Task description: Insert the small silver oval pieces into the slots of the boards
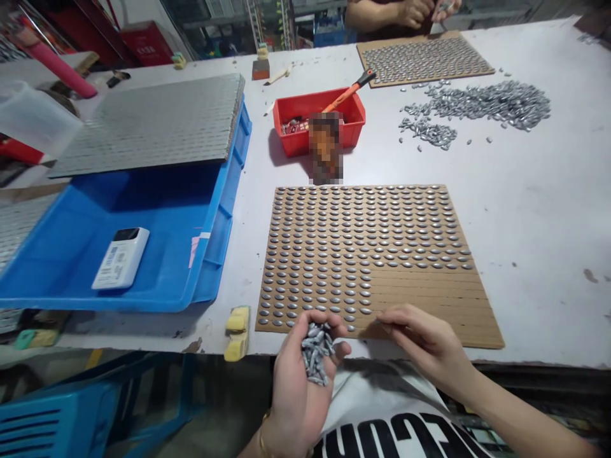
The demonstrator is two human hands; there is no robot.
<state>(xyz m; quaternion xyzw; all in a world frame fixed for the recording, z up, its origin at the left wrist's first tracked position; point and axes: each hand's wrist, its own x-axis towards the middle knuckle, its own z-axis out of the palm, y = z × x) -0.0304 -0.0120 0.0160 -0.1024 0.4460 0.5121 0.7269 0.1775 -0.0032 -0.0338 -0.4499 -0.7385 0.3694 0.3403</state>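
My left hand [298, 375] is cupped palm-up at the table's near edge, holding a heap of small grey metal pieces [316, 350]. My right hand [422, 340] hovers over the near edge of a brown slotted board [429, 299], fingers pinched together on something too small to see. Rows of the same grey pieces fill most of the board; its near right part is bare.
A blue tray [157, 216] at left holds a white device [121, 257] and carries a grey textured sheet [153, 124]. A red bin [317, 117] with an orange-handled tool stands behind the board. Loose pieces [477, 105] lie far right. Another person's hands [420, 9] work at a second board [422, 57].
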